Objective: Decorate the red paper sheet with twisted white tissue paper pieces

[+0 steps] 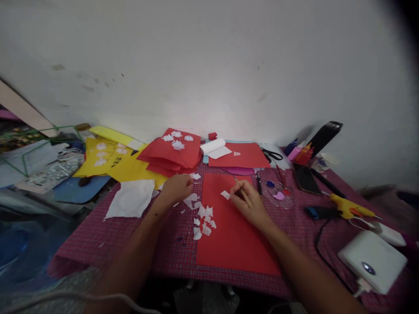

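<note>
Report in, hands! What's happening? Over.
Right hand holding slim tan stick over big red paper sheet. Left hand curled, grip unclear. Torn white paper scraps overlapping sheet's left edge.

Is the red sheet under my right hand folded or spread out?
Spread out: the sheet lies flat on the checked tablecloth, no crease visible, white scraps along its left edge.

Near sheet [235,244] is plain red, scraps [207,229] white, cloth [88,231] magenta check. Far left: yellow paper [131,169], pale pink blossoms [101,154]. Right: glue gun [347,206] yellow, flask [324,138] black.
</note>
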A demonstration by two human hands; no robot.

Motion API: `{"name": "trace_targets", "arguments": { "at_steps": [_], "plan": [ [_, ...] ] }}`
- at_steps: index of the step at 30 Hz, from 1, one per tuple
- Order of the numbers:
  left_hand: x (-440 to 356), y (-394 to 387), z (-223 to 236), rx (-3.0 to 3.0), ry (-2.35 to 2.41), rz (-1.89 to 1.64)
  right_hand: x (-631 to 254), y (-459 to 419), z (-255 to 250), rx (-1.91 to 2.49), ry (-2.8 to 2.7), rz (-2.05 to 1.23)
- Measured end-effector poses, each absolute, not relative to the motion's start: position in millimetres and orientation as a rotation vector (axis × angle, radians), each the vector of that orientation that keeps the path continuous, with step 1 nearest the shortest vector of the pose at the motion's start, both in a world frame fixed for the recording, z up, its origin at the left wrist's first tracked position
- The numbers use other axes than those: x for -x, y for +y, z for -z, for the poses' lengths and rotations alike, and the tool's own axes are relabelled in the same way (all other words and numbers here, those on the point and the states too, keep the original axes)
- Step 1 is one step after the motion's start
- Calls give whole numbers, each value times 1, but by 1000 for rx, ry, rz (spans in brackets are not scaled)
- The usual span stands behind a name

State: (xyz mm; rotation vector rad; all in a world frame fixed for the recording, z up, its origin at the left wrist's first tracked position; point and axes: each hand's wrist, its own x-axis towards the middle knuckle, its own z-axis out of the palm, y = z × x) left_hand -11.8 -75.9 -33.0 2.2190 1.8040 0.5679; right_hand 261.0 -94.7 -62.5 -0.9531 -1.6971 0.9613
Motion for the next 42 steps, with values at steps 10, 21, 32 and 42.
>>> {"name": "trace_targets", "arguments": {
  "at_steps": [10,21,32,42],
  "plan": [
    [9,-81,40,-2354,1368,-550,-260,-95,61,955,-1706,-967],
    [10,-81,41,-2385,1450,-579,-260,-96,60,957,-1700,-952],
    [-57,-105,44,-1455,794,-835,-253,-103,52,863,-1695,-1050],
    [-60,-89,56,-1031,1067,-1181,-254,-111,46,877,-1638,-913]
  ]
}}
